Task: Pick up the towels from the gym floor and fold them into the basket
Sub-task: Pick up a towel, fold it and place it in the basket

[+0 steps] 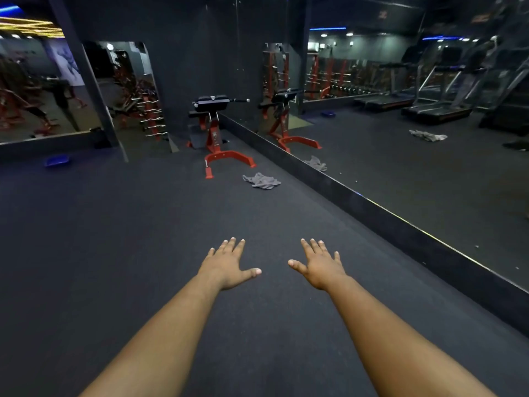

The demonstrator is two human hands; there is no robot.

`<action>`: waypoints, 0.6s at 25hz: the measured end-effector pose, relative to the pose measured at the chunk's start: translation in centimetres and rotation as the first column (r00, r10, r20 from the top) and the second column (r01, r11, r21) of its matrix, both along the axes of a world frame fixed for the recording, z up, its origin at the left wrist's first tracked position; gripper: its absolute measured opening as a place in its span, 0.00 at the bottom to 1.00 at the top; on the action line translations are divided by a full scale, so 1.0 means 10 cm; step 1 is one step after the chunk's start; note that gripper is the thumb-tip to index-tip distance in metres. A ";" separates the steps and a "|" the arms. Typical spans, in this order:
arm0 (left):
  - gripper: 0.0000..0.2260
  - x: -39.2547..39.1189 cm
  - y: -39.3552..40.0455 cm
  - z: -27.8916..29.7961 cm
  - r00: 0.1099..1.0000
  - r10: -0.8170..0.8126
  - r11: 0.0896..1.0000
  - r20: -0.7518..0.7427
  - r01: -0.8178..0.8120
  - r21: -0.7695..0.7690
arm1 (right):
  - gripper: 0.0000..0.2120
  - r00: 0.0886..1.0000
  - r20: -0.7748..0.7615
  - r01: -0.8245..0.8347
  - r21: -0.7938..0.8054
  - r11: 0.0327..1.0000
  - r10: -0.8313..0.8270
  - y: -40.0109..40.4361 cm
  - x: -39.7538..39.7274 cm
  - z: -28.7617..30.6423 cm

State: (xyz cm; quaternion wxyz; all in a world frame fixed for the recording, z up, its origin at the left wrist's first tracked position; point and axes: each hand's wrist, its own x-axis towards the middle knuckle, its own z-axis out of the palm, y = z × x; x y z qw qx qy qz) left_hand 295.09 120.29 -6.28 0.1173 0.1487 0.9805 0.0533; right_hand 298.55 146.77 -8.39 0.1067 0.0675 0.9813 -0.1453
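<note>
reaching out over the dark floor [143,224], my left hand [229,266] and right hand [322,267] spread flat, fingers released, holding nothing; a crumpled grey towel [262,181] lies far ahead, right of the red bench [219,133].

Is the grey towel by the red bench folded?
No, the grey towel lies crumpled on the floor, edges uneven and bunched.

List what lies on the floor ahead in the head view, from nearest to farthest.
left hand and right hand → grey towel → red-framed bench, standing at the mirror wall.
</note>
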 end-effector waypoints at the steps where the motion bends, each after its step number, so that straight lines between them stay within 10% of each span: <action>1: 0.47 -0.23 0.07 0.01 1.000 0.013 1.000 0.002 -0.013 0.004 | 0.44 1.000 0.004 -0.012 0.010 1.000 0.012 0.08 -0.26 0.02; 15: 0.48 -3.89 0.46 -0.24 0.999 -0.026 0.999 0.036 0.025 0.033 | 0.45 0.998 0.061 -0.025 0.056 0.998 0.021 0.43 -3.86 -0.16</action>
